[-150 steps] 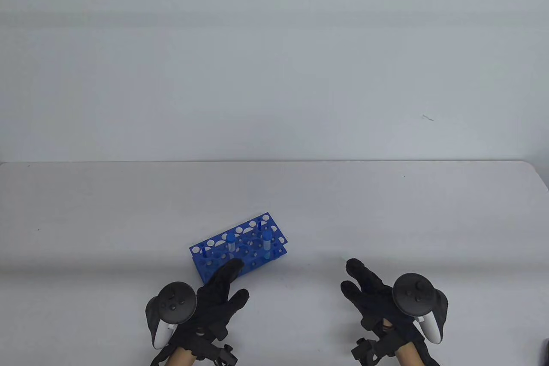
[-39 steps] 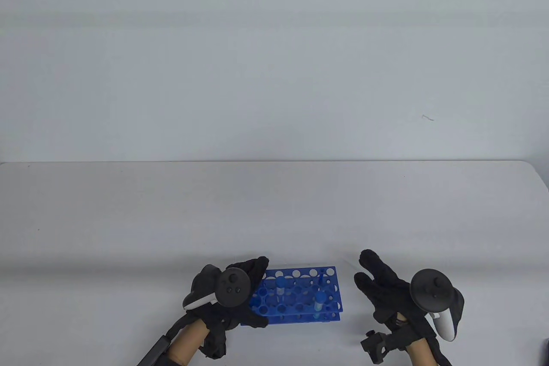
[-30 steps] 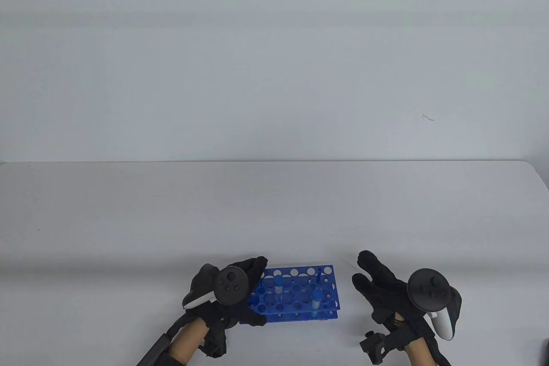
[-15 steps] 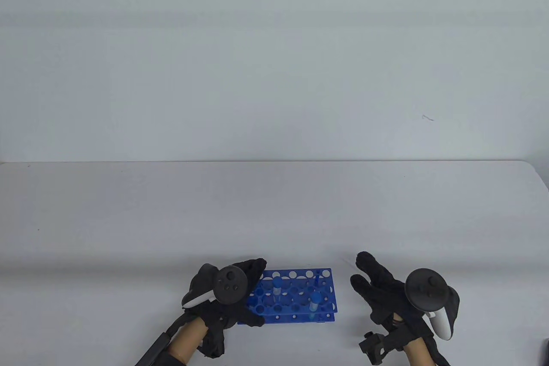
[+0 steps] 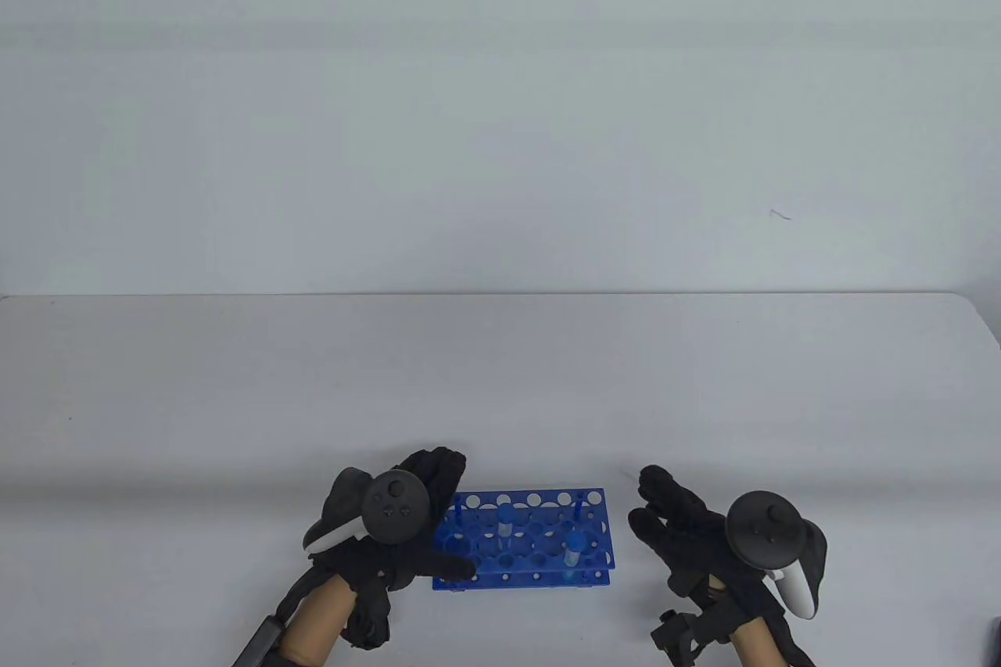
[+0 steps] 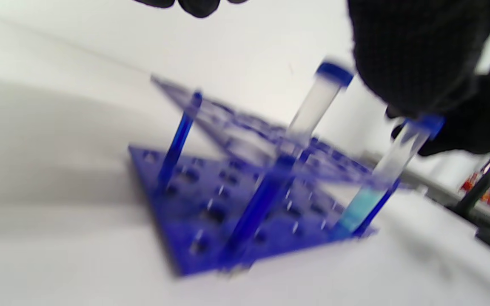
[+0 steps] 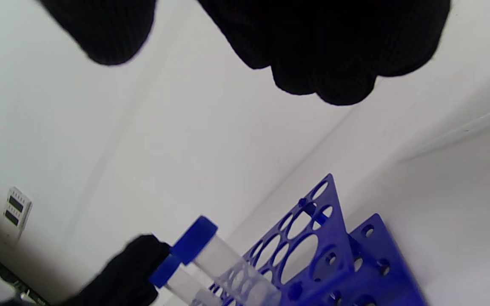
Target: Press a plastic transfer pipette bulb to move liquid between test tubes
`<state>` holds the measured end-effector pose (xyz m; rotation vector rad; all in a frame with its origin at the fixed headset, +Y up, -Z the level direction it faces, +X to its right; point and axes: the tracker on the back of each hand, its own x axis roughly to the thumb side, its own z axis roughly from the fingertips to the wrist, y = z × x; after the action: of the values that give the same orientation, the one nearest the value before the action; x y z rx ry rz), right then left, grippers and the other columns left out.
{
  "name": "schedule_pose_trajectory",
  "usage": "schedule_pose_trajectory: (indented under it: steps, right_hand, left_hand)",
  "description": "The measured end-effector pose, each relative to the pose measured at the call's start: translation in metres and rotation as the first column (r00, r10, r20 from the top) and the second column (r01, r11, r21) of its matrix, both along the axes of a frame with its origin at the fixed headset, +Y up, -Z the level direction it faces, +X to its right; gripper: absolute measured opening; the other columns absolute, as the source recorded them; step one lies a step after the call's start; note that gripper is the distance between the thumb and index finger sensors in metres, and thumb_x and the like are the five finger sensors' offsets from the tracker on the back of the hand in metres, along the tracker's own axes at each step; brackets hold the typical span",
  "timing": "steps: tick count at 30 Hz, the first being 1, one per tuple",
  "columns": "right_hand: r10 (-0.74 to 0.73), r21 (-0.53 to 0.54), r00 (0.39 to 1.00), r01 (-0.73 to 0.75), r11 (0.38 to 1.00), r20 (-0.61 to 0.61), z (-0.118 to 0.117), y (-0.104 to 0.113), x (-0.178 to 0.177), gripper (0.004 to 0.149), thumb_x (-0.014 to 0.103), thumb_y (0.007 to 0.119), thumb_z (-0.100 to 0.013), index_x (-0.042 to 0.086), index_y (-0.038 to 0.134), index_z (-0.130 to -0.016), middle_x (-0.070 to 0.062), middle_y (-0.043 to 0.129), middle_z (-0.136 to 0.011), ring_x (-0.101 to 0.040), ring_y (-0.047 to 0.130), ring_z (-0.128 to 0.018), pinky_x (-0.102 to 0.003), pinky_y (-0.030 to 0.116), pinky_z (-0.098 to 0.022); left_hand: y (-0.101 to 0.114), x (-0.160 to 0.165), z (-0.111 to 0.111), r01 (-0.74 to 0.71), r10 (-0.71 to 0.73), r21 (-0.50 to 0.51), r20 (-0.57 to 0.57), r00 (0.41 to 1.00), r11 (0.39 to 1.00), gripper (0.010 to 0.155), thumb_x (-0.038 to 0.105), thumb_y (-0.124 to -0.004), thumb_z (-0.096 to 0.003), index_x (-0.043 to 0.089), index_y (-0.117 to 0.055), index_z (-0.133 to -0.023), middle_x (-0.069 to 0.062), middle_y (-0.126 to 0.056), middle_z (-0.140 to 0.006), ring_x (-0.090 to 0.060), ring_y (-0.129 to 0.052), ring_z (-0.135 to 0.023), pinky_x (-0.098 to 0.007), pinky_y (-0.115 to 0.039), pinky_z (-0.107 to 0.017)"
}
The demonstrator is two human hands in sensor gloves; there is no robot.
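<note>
A blue tube rack (image 5: 532,538) sits on the white bench (image 5: 235,401) close to me, its long side running left to right between my two hands. My left hand (image 5: 399,534) is at the rack's left end, thumb lying along the near left corner, fingers spread and loose, not gripping. My right hand (image 5: 688,534) hovers just beside the rack's right end, fingers apart, holding nothing. Two capped tubes stand upright in the rack: one (image 5: 505,526) toward the middle, one (image 5: 575,548) nearer the right with pale blue liquid. The pipette (image 7: 462,129) lies as a faint clear stick on the bench, just beyond my right fingertips, so I judge the right hand is nearer to fetch it.
</note>
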<state>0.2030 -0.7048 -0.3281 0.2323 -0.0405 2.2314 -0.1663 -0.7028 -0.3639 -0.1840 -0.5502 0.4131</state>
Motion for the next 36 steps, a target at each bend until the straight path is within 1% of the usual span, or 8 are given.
schedule_pose_trajectory:
  steps: [5, 8, 12, 17, 21, 30, 32, 36]
  right_hand:
    - [0.283, 0.042, 0.956, -0.28, 0.959, -0.08, 0.004, -0.005, -0.027, 0.087, 0.057, 0.078, -0.039, 0.005, 0.058, -0.105, -0.022, 0.074, -0.099, -0.04, 0.076, -0.076, -0.053, 0.062, -0.056]
    - [0.408, 0.075, 0.91, -0.403, 0.912, -0.074, 0.006, -0.014, -0.045, 0.091, 0.059, 0.08, -0.035, 0.007, 0.058, -0.106, -0.02, 0.07, -0.096, -0.038, 0.07, -0.075, -0.052, 0.058, -0.056]
    - [0.522, 0.106, 0.852, -0.517, 0.85, -0.033, 0.006, -0.025, -0.066, 0.092, 0.062, 0.081, -0.032, 0.008, 0.061, -0.104, -0.015, 0.071, -0.087, -0.037, 0.068, -0.073, -0.053, 0.057, -0.056]
    - [0.552, 0.13, 0.832, -0.554, 0.822, 0.056, 0.008, -0.034, -0.079, 0.082, 0.059, 0.083, -0.031, 0.011, 0.074, -0.097, -0.01, 0.077, -0.075, -0.035, 0.073, -0.066, -0.054, 0.06, -0.053]
    - [0.558, 0.145, 0.823, -0.568, 0.81, 0.106, 0.009, -0.039, -0.081, 0.072, 0.056, 0.084, -0.031, 0.016, 0.079, -0.091, -0.006, 0.078, -0.069, -0.032, 0.075, -0.062, -0.053, 0.062, -0.052]
    - [0.502, 0.151, 0.853, -0.52, 0.841, 0.141, 0.009, -0.044, -0.079, 0.052, 0.052, 0.085, -0.032, 0.03, 0.085, -0.079, -0.002, 0.078, -0.064, -0.03, 0.076, -0.061, -0.052, 0.063, -0.052]
    - [0.486, 0.152, 0.863, -0.503, 0.851, 0.138, 0.009, -0.044, -0.079, 0.049, 0.051, 0.086, -0.032, 0.031, 0.086, -0.077, -0.001, 0.079, -0.063, -0.03, 0.077, -0.06, -0.052, 0.063, -0.052]
    - [0.477, 0.139, 0.869, -0.493, 0.859, 0.134, 0.007, -0.045, -0.078, 0.048, 0.051, 0.087, -0.031, 0.032, 0.086, -0.076, 0.0, 0.079, -0.063, -0.03, 0.078, -0.06, -0.051, 0.064, -0.052]
  left_hand:
    - [0.03, -0.015, 0.019, -0.193, 0.199, 0.082, -0.064, 0.978, 0.978, 0.111, 0.069, -0.073, -0.04, 0.016, -0.016, -0.119, -0.017, -0.022, -0.128, -0.045, -0.025, -0.117, -0.067, -0.03, -0.085]
    - [0.035, -0.02, 0.031, -0.271, 0.28, 0.097, -0.1, 0.955, 0.958, 0.108, 0.068, -0.073, -0.0415, 0.015, -0.02, -0.119, -0.018, -0.029, -0.127, -0.044, -0.033, -0.116, -0.067, -0.034, -0.085]
    - [0.028, -0.028, 0.037, -0.352, 0.363, 0.104, -0.136, 0.922, 0.93, 0.105, 0.069, -0.072, -0.0419, 0.015, -0.025, -0.119, -0.017, -0.036, -0.127, -0.043, -0.04, -0.115, -0.066, -0.038, -0.085]
    - [0.013, -0.038, 0.038, -0.516, 0.519, 0.067, -0.176, 0.836, 0.854, 0.101, 0.067, -0.072, -0.0424, 0.015, -0.031, -0.119, -0.017, -0.043, -0.125, -0.043, -0.045, -0.113, -0.064, -0.042, -0.084]
    - [0.009, -0.044, 0.037, -0.545, 0.546, 0.061, -0.192, 0.816, 0.836, 0.1, 0.067, -0.072, -0.0428, 0.015, -0.033, -0.119, -0.016, -0.046, -0.124, -0.042, -0.048, -0.112, -0.064, -0.043, -0.084]
    - [0.01, -0.041, 0.038, -0.516, 0.521, 0.074, -0.175, 0.836, 0.853, 0.098, 0.067, -0.072, -0.0428, 0.017, -0.036, -0.118, -0.015, -0.049, -0.123, -0.04, -0.051, -0.111, -0.063, -0.045, -0.083]
    - [0.013, -0.037, 0.041, -0.495, 0.506, 0.106, -0.165, 0.847, 0.863, 0.095, 0.065, -0.073, -0.0431, 0.018, -0.039, -0.118, -0.014, -0.051, -0.122, -0.039, -0.052, -0.111, -0.062, -0.046, -0.084]
    - [0.036, -0.01, 0.052, -0.36, 0.397, 0.263, -0.101, 0.912, 0.895, 0.088, 0.061, -0.075, -0.044, 0.024, -0.044, -0.117, -0.008, -0.057, -0.12, -0.035, -0.058, -0.108, -0.058, -0.052, -0.082]
